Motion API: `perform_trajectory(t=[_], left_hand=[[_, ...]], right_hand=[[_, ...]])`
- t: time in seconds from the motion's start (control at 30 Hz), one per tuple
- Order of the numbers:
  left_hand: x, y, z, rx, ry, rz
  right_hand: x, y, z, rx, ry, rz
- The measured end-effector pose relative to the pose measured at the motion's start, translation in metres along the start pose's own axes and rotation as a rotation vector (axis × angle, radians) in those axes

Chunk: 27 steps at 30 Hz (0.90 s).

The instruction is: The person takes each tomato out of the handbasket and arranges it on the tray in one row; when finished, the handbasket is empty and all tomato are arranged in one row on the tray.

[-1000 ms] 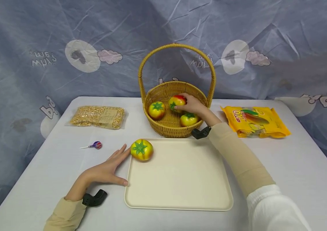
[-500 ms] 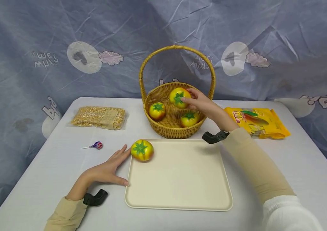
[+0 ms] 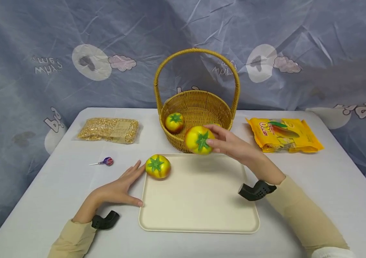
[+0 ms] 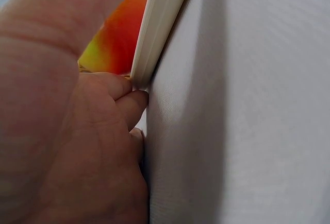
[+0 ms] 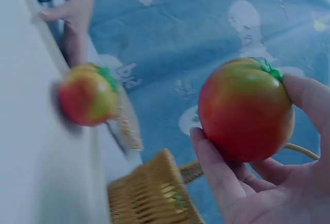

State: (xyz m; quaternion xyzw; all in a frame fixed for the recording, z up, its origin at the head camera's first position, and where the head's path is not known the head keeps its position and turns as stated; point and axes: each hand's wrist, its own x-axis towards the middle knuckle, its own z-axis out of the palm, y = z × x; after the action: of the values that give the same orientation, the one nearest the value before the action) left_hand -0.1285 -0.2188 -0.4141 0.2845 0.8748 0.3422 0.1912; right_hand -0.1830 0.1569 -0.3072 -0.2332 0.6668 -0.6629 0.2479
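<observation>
on my feed, right hand point(image 3: 234, 145) grips a yellow-red fruit point(image 3: 193, 140) up by the far edge of the tray point(image 3: 199, 200); mid-carry, i reckon; next wants gentle lowering (left hand point(image 3: 118, 191), loosely spread, touches the tray)

yel-red fruit point(image 3: 197, 140) w/ grn leaf top point(image 3: 202, 141), golden woven basket point(image 3: 199, 104), cream tray point(image 3: 199, 200), wht tbl point(image 3: 41, 215)

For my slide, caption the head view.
Right hand holds a round fruit in front of the wicker basket; left hand touches the cream tray.
</observation>
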Motion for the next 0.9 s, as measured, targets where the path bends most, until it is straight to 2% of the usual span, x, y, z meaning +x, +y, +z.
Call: perform_trajectory(t=[0.13, 0.23, 0.33, 0.57, 0.73, 0.9], left_hand=[[-0.002, -0.001, 0.002, 0.002, 0.002, 0.002], [-0.003, -0.001, 0.003, 0.001, 0.003, 0.001], [-0.002, -0.001, 0.002, 0.003, 0.008, 0.004], [0.002, -0.001, -0.001, 0.009, 0.002, 0.014], [0.002, -0.001, -0.001, 0.011, 0.0, 0.005], [0.001, -0.001, 0.0, 0.007, 0.002, -0.001]], right_hand=[[-0.006, 0.024, 0.015, -0.112, -0.024, 0.081], [-0.003, 0.044, 0.022, -0.153, 0.0, 0.141], [0.003, 0.059, 0.026, -0.184, 0.038, 0.168], [0.011, 0.075, 0.029, -0.173, 0.066, 0.148], [0.013, 0.077, 0.031, -0.203, 0.062, 0.096], [0.016, 0.077, 0.034, -0.221, 0.069, 0.098]])
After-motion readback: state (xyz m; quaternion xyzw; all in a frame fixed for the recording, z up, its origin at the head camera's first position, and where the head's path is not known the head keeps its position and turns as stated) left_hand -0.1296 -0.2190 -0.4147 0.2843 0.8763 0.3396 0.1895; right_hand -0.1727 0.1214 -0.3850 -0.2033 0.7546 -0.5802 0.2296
